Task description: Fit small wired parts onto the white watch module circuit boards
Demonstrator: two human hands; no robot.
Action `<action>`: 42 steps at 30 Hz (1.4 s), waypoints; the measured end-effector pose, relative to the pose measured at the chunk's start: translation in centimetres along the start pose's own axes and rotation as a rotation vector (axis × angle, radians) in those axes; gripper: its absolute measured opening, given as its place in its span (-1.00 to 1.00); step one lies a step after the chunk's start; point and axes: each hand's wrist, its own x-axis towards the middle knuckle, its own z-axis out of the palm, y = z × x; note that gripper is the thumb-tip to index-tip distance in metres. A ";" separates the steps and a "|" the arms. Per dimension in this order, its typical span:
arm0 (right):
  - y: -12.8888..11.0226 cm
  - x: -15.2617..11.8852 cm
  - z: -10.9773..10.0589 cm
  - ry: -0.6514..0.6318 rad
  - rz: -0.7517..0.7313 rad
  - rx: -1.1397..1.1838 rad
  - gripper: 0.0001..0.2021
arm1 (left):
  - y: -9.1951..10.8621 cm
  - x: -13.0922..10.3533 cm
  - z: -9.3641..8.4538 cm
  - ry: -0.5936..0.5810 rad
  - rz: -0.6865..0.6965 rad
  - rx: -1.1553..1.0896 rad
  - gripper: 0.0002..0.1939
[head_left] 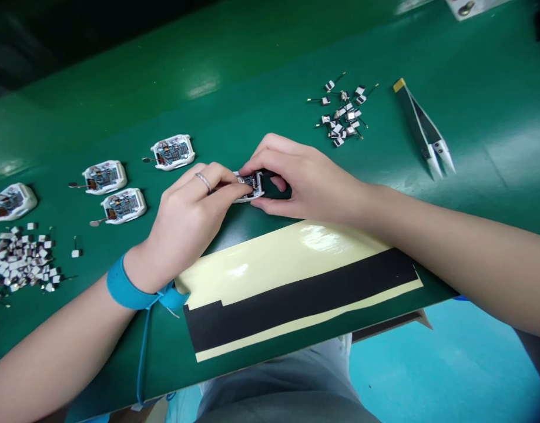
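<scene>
Lap: grey-clad legs (pixel 282 388) are showing below the near edge of the bench (pixel 252 106).
Sheet: a pale yellow sheet (pixel 270 258) with a black strip (pixel 296 294) is lying on the bench, just in front of the hands.
Wrist strap: a blue band (pixel 126 288) is encircling the left wrist; its cord (pixel 143 352) is running down toward the bench edge.
Left hand: the left hand (pixel 188 217), wearing a ring (pixel 203 182), is curling over the left end of the held housing (pixel 258 191), its thumb reaching onto the circuit board. Whether it is pinching a small part, one cannot tell.
Right hand: the right hand (pixel 309 176) is gripping the held housing between thumb and fingers, at its near and far edges.
Current operation: both hands are working at the held housing, mid-bench; judged by the thumb, fingertip work is occurring at the board.
Open housings: four white housings (pixel 124 207) are resting apart at left, each containing a circuit board; round discs on leads are extending from three.
Left parts: a pile of small white-and-dark parts (pixel 23 258) is lying loose beside the leftmost housing.
Right parts: a looser group of leaded parts (pixel 349 117) is lying beyond the right hand.
Tweezers: white-tipped tweezers (pixel 438 147) are resting at right, untouched, tips pointing nearward.
Far edge: a pale plate (pixel 476 7) is showing at upper right.
</scene>
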 end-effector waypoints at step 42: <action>-1.1 -0.9 -0.9 0.121 0.022 -0.111 -0.86 | -0.1 -0.1 -0.1 0.048 -0.044 -0.066 -0.81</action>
